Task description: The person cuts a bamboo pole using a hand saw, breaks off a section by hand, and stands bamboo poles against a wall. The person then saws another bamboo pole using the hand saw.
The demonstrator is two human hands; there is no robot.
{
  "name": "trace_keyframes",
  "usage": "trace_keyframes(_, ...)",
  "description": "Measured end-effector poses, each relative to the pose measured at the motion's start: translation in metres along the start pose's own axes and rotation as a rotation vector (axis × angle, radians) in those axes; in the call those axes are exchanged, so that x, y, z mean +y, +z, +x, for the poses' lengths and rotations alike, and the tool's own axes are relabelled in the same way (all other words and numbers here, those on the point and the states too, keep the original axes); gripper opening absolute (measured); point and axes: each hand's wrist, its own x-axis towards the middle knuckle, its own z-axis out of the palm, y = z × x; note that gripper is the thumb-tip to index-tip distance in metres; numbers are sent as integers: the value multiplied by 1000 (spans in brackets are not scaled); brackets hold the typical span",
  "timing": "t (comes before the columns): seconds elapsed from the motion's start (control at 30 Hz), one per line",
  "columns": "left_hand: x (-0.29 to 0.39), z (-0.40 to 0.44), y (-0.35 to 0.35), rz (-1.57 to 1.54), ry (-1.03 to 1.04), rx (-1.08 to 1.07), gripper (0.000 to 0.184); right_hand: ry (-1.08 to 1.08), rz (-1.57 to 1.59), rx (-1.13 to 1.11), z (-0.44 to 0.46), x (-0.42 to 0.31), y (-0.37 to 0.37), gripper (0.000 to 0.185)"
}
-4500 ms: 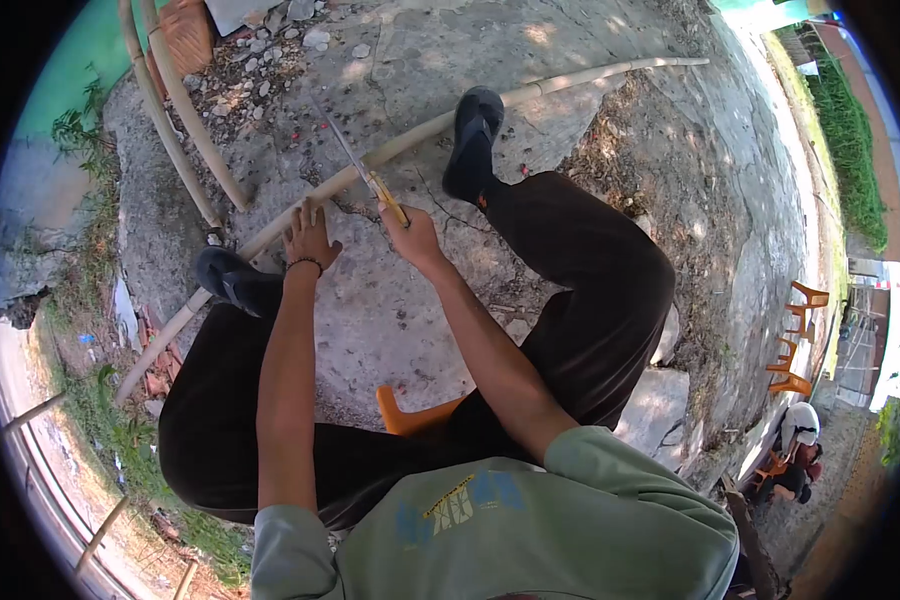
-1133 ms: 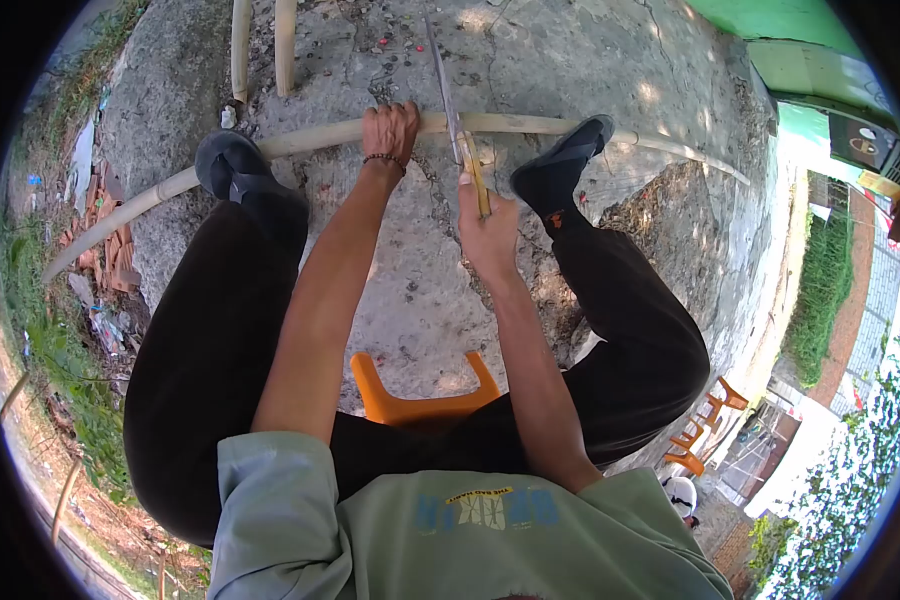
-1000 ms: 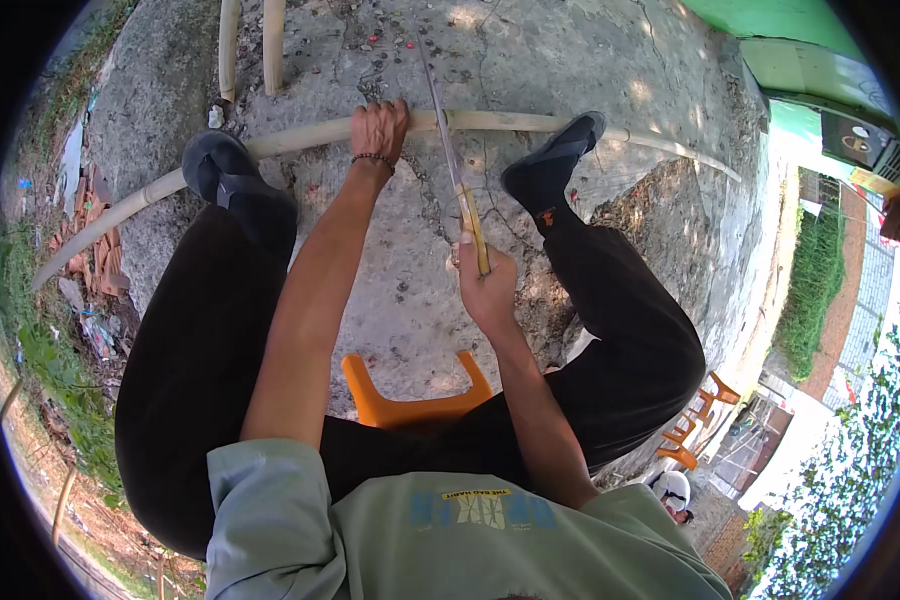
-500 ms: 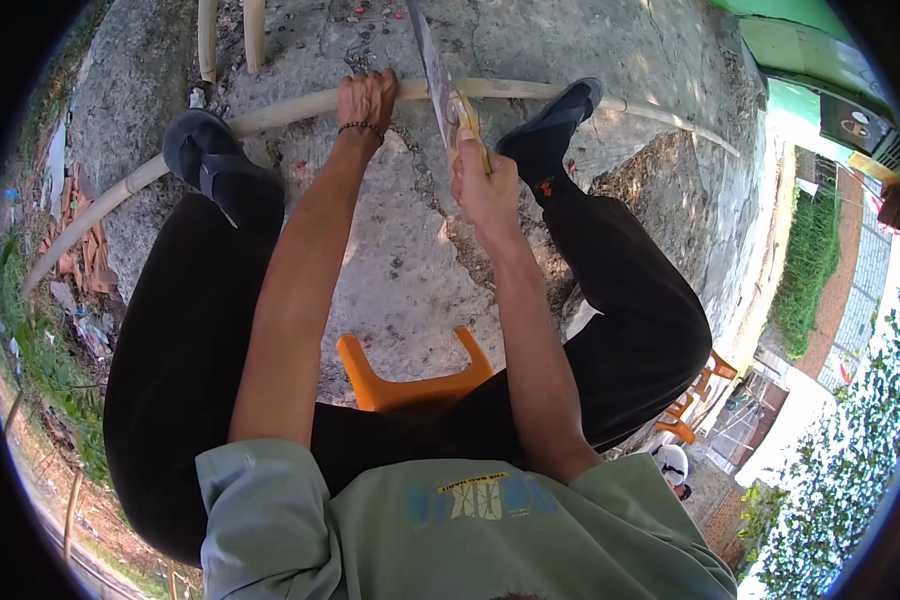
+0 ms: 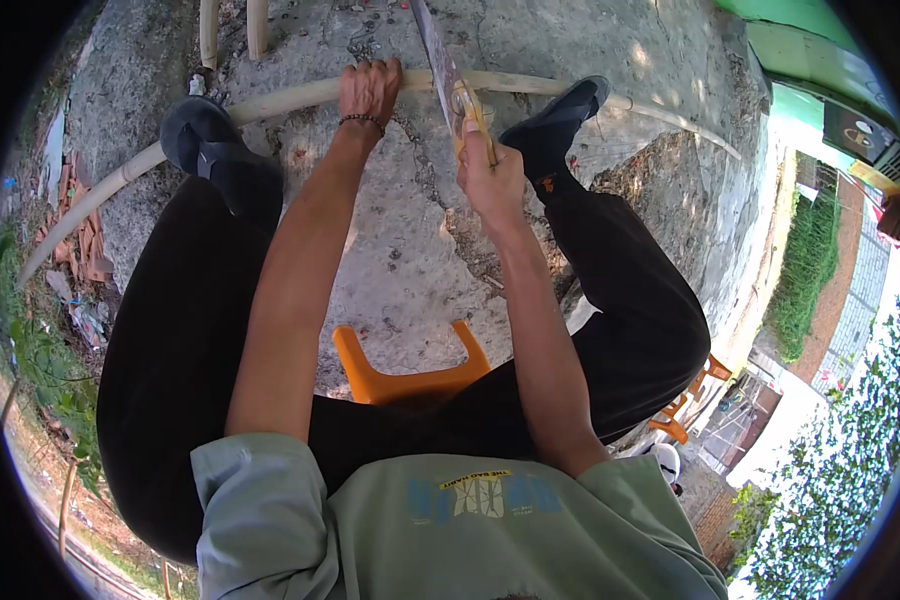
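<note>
A long pale bamboo pole (image 5: pixel 295 97) lies across the concrete and looks curved through the lens. My left hand (image 5: pixel 370 92), with a beaded bracelet at the wrist, is closed around it between my feet. In my right hand (image 5: pixel 491 180) is the yellow handle of a handsaw (image 5: pixel 438 55). Its blade crosses the pole just right of my left hand; whether the teeth are in a cut cannot be made out. My left shoe (image 5: pixel 205 140) and right shoe (image 5: pixel 570 105) rest on or against the pole.
Two more pole ends (image 5: pixel 257 30) are at the top left. An orange plastic stool (image 5: pixel 410 385) is beneath me. Broken tiles (image 5: pixel 88 235) and litter lie at the left; a green wall (image 5: pixel 805 50) and other orange stools (image 5: pixel 675 420) are at the right.
My right hand and the saw handle have shifted slightly to the right. My left hand keeps its hold on the bamboo pole, and the feet stay about where they were.
</note>
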Motion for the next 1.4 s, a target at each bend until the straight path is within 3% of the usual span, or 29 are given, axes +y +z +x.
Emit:
trace_keyframes(0.27, 2, -4, 1, 12, 27, 104, 8, 114, 95, 6, -90, 25, -18, 50)
trace_keyframes(0.37, 2, -4, 4, -7, 24, 121, 9, 58, 71, 23, -47, 19, -3, 51)
trace_keyframes(0.43, 1, -2, 3, -20, 22, 91, 10, -3, -136, 45, -3, 2, 12, 52)
trace_keyframes(0.57, -1, -3, 9, -5, 30, 109, 10, 11, -141, 9, -17, 4, -5, 53)
trace_keyframes(0.63, -7, -1, 8, 27, 29, 123, 10, 141, 75, 29, -65, 7, -24, 52)
trace_keyframes(0.73, 0, -4, 13, -12, 37, 118, 11, 161, 117, 22, -97, 2, -23, 48)
trace_keyframes(0.93, -4, -1, 13, 3, 25, 64, 12, 22, 58, -31, 14, -16, 7, 48)
trace_keyframes(1.07, -8, 1, 12, -47, 12, 109, 13, 113, -72, 14, -38, -7, -12, 49)
trace_keyframes(1.17, -4, -12, 28, -58, 47, 77, 14, 191, 69, -36, -114, 7, -32, 46)
trace_keyframes(1.23, -5, -16, 54, -53, 71, 388, 25, 160, 19, 14, -134, 12, -27, 43)
trace_keyframes(1.27, -7, -18, 57, -45, 68, 391, 25, 145, 21, 16, -126, 16, -24, 42)
trace_keyframes(1.33, -9, -19, 52, 48, 142, 691, 28, 88, 60, 15, -80, 23, -12, 44)
trace_keyframes(1.37, -7, -16, 42, 46, 148, 694, 28, 44, -21, 24, -49, 18, 0, 46)
trace_keyframes(1.4, -9, -6, 31, 3, 90, 354, 21, -12, -102, 31, -25, 9, 10, 49)
